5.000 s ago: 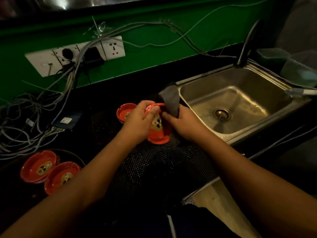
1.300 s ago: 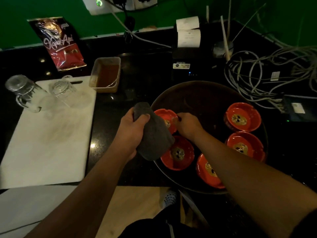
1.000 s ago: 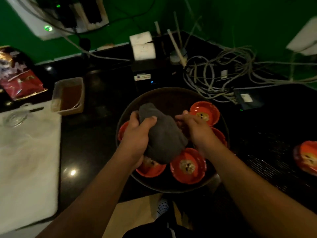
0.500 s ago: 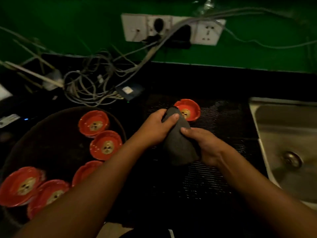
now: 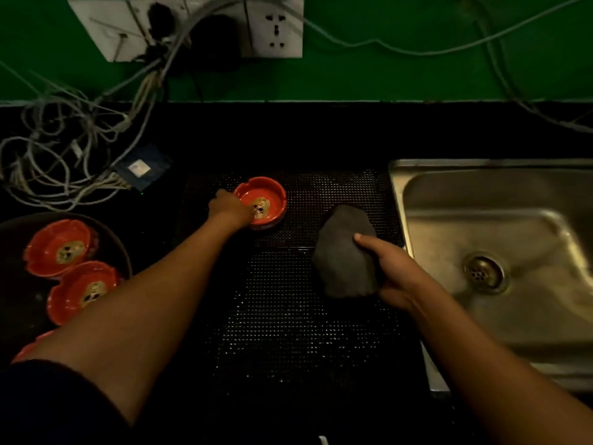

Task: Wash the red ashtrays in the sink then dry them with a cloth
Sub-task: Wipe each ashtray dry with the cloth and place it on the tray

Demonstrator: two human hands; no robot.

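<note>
A red ashtray [image 5: 268, 199] with a skull print sits on the black mesh mat [image 5: 288, 316] beside the sink. My left hand [image 5: 229, 208] grips its near-left rim. My right hand [image 5: 393, 271] holds a bunched grey cloth [image 5: 343, 258] above the mat, right of the ashtray and apart from it. Two more red ashtrays [image 5: 59, 247] [image 5: 85, 290] lie in a dark round tray [image 5: 123, 252] at the left, and the edge of a third [image 5: 29, 346] shows below my forearm.
The steel sink [image 5: 500, 232] with its drain [image 5: 483, 273] is at the right. A tangle of cables [image 5: 64, 155] and a small blue box [image 5: 141, 168] lie at the back left under wall sockets [image 5: 276, 30] on the green wall.
My view swung from the tray to the mat. Both hands held the cloth half a second ago; my left hand has let go and taken the ashtray's rim, while my right keeps the cloth.
</note>
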